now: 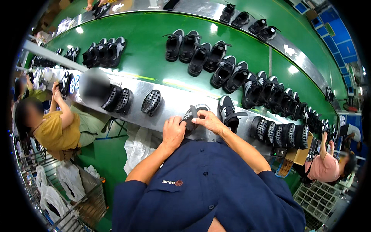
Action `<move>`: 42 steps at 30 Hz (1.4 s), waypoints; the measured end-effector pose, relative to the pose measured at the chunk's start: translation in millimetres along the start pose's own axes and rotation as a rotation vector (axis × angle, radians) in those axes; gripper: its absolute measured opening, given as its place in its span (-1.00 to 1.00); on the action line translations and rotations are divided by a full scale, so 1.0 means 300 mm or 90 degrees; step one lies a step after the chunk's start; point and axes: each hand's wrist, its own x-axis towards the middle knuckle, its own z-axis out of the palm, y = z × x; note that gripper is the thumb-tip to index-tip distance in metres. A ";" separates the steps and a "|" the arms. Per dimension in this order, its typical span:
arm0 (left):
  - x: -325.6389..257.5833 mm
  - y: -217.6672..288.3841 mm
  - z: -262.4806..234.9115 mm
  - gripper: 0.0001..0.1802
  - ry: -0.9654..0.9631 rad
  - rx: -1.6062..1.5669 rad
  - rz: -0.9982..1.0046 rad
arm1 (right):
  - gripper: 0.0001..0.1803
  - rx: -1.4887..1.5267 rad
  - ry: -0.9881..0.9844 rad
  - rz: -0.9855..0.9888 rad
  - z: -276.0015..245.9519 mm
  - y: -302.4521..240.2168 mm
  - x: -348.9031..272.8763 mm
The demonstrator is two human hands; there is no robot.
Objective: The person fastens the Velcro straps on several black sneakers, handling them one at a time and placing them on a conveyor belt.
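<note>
A black and grey sneaker (200, 108) lies on the metal bench right in front of me, its toe pointing away. My left hand (174, 132) is closed on the sneaker's near left side. Between thumb and fingers, my right hand (210, 121) pinches a dark strap (194, 111) standing up over the sneaker's upper. Both hands hide much of the heel and opening. Just right of them stands another black and grey sneaker (228, 110), a strap sticking out to its right. To the left sits a black shoe form dotted with holes (152, 102).
More dotted black forms (124, 100) stand left on the metal bench (170, 96), with several (274, 133) at right. Rows of sneakers (224, 71) rest on the green conveyor belt (143, 50). People work at left (58, 123) and right (324, 164). A wire cart (91, 193) holds white bags.
</note>
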 end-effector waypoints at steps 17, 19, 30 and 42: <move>0.043 0.011 -0.029 -0.41 -0.302 -0.243 -0.669 | -0.85 0.239 -0.028 -0.008 0.011 0.009 0.006; 0.013 -0.034 -0.007 -0.38 -0.325 -0.299 -0.665 | -0.82 0.246 -0.056 0.020 -0.012 0.011 0.001; -0.067 -0.051 -0.036 -0.28 -0.141 -0.201 -0.363 | -0.86 0.065 -0.137 -0.021 -0.028 -0.130 -0.104; -0.034 -0.025 -0.085 -0.26 -0.076 -0.203 -0.212 | -0.82 -0.045 -0.149 -0.035 0.025 -0.133 -0.128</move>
